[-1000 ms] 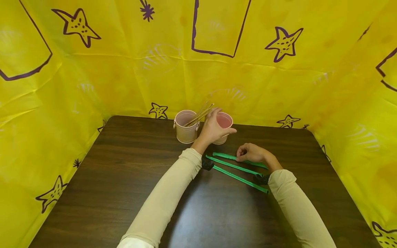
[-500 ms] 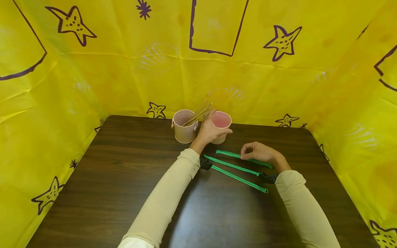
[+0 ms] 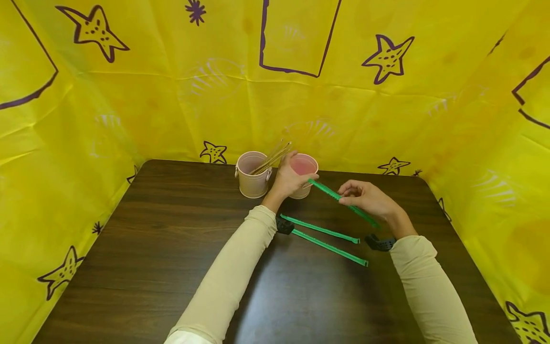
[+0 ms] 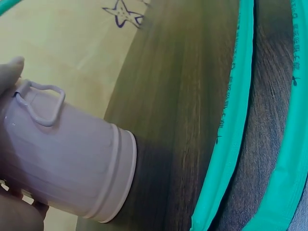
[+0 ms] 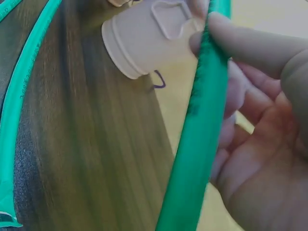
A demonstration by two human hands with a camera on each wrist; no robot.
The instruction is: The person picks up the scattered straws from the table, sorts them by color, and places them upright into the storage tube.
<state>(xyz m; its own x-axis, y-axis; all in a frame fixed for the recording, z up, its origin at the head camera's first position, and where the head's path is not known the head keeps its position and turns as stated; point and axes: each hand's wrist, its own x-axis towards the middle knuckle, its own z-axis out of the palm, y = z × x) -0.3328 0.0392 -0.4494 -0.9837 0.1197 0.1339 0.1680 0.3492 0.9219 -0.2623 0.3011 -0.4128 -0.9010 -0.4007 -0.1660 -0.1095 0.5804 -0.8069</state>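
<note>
My left hand (image 3: pixel 285 180) holds the right-hand pale pink bucket (image 4: pixel 67 154), thumb and fingers on opposite sides near its rim. My right hand (image 3: pixel 373 199) pinches a long, narrow green packet (image 5: pixel 197 154), shaped like wrapped chopsticks, between thumb and fingers. Dark printing runs along it. In the head view the packet slants above the table, its far end overlapping the left thumb beside the bucket. Two similar green packets lie nearly parallel on the table, a farther packet (image 3: pixel 320 229) and a nearer packet (image 3: pixel 331 248).
Left of the held bucket stands a matching bucket (image 3: pixel 252 184) with several thin pale sticks (image 3: pixel 271 160) leaning out to the right. The dark wooden table (image 3: pixel 172 258) is enclosed by a yellow starfish-printed cloth (image 3: pixel 150 110) behind and at both sides.
The right hand has lifted the third green packet off the table, moving slightly right and away, and tilted its far end up towards the held bucket. The left hand stays on that bucket.
</note>
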